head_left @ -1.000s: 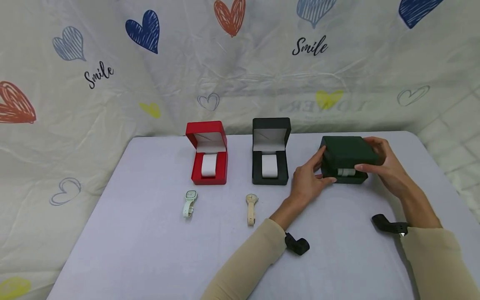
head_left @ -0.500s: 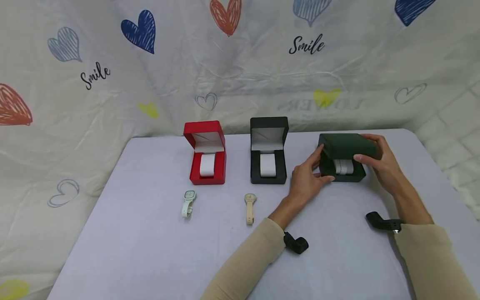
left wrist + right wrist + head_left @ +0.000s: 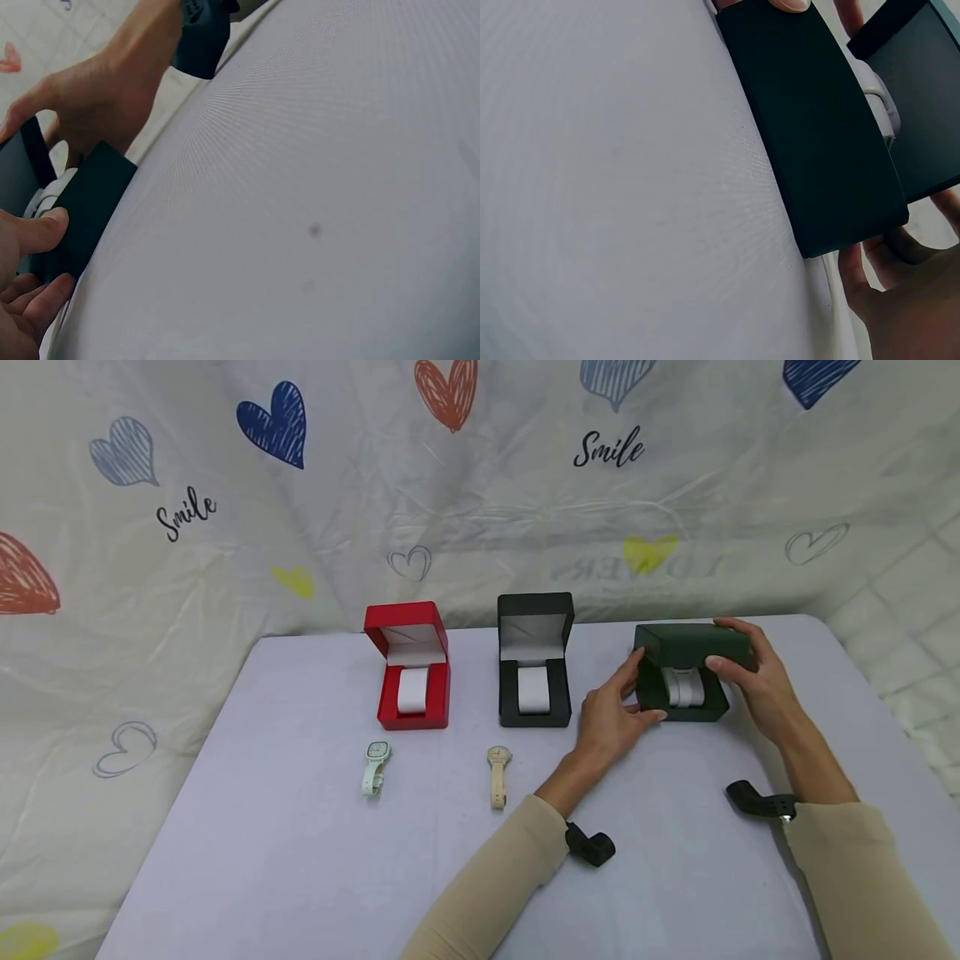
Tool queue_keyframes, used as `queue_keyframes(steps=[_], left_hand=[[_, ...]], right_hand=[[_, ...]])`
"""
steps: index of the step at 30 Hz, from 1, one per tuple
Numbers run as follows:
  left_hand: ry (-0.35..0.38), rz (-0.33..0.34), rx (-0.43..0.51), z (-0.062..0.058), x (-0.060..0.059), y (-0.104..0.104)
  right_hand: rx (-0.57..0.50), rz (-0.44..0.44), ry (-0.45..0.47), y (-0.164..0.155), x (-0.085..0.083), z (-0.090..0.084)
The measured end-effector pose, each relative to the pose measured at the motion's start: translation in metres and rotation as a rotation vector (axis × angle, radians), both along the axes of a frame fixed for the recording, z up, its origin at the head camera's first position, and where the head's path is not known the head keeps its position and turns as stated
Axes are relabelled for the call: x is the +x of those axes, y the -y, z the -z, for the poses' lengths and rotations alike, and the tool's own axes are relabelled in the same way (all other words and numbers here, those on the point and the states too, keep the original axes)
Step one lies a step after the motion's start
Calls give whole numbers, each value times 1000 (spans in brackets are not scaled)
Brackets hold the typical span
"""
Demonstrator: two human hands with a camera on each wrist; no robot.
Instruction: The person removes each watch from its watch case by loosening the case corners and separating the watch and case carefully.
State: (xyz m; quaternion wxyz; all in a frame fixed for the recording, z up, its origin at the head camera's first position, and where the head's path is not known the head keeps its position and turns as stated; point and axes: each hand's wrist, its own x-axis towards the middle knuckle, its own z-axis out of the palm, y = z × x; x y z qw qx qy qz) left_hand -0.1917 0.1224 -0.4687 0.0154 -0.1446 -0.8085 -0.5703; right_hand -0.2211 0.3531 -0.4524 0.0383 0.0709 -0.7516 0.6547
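Note:
A dark green watch box [image 3: 682, 702] stands at the table's back right with its lid [image 3: 692, 646] half raised over a white cushion [image 3: 684, 687]. My left hand [image 3: 628, 699] pinches the base's left front corner with thumb and fingers. My right hand [image 3: 750, 675] grips the lid's right edge, thumb under and fingers on top. The left wrist view shows my left thumb [image 3: 34, 232] on the base [image 3: 88, 202] and the right hand [image 3: 97, 90] beyond. In the right wrist view the base [image 3: 817, 142], cushion [image 3: 876, 101] and lid [image 3: 922, 112] show, with my right hand [image 3: 904, 300] below.
An open red box [image 3: 408, 693] and an open black box [image 3: 534, 702] stand in a row left of the green one, each with a white cushion. A mint watch [image 3: 375, 766] and a beige watch [image 3: 498, 774] lie before them on the pale table [image 3: 300, 860]. A heart-print cloth hangs behind.
My right hand has lifted the green box's lid higher, so more of the white cushion shows. My left hand has stayed on the base.

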Motion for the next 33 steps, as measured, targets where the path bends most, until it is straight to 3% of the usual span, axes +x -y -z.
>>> queue_keyframes(steps=[13,19,26,33], left_hand=[[63,-38,-18,-2,1,-2],[53,-12,-14,-3,0,-2],[66,-18,-13,-3,1,0],[78,-31,-9,-6,1,0]], right_hand=[[52,2,0,2,-6,-10],[48,-1,9,4,-9,-14],[223,7,51,5,-12,-19],[276,-7,74,6,-15,-24]])
